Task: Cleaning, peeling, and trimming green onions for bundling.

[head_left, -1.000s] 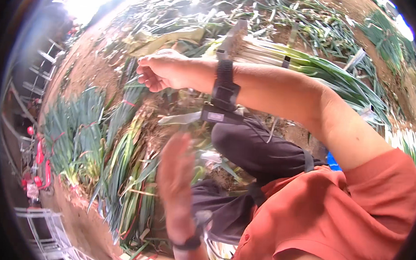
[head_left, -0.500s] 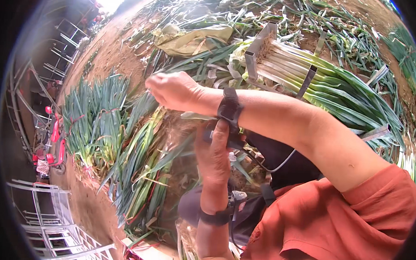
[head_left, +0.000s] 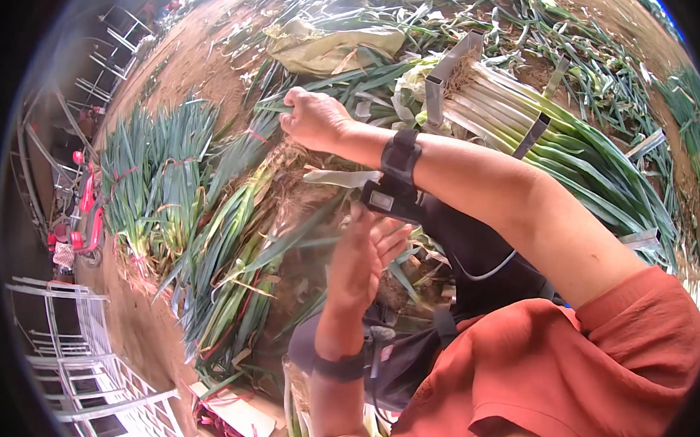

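My left hand (head_left: 360,254) is open below my right wrist, palm turned up and fingers apart, with nothing in it. My right hand (head_left: 315,122) reaches across above it, fingers curled closed. Whatever they may hold is hidden. Long green leek leaves (head_left: 270,106) pass by its knuckles. A black strap with a small box (head_left: 390,201) is around my right wrist. Beside that box a pale strip of leek leaf (head_left: 338,177) sticks out. Loose leeks (head_left: 235,249) lie to the left of my hands, partly blurred.
A metal rack (head_left: 529,136) with upright posts holds trimmed leeks at the right. Tied leek bundles (head_left: 160,179) stand at the left. A yellowish sack (head_left: 338,50) lies among leaf scraps beyond my hands. White metal frames (head_left: 101,364) stand at the lower left.
My left hand has come away from the box at my right wrist, its fingers spreading. My right hand has shifted slightly to the right and farther away, still closed. The whole view has also shifted slightly.
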A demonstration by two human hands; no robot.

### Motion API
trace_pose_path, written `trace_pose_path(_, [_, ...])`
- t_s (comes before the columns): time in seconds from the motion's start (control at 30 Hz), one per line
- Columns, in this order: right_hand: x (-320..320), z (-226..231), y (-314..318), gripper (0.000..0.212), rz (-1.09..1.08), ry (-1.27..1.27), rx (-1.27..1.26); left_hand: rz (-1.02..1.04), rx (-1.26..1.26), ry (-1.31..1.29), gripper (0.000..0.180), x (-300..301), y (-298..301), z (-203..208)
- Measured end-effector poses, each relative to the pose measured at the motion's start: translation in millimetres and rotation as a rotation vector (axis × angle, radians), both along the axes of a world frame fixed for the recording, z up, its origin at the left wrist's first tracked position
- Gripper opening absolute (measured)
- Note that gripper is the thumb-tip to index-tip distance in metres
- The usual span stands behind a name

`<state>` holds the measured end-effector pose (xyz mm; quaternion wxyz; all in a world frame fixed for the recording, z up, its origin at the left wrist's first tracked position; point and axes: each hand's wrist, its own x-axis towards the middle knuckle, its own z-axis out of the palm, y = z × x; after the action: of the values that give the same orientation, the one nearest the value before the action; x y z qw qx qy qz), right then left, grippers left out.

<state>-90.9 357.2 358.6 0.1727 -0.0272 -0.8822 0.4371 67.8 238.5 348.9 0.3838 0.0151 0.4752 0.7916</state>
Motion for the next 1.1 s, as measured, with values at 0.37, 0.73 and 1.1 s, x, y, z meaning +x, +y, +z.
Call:
trace_pose_path(0.37, [-42.9, -78.2, -20.3, 0.056, 0.461, -0.180, 0.330, 0.799, -0.322, 0.200, 0.035, -68.6, -239.4, 11.5])
trace_pose_path(0.73, [-90.6, -334.9, -6.1, 0.110, 0.514, -0.703, 0.609, 0.885, -0.529, -0.505, 0.022, 2.6, -321.9, -219.6])
trace_pose_path(1.1, [63.5, -397.6, -91.2, 0.094, 0.802, -0.656, 0.935, 0.815, -0.354, -0.561, 0.025, -39.1, -268.6, -273.4])
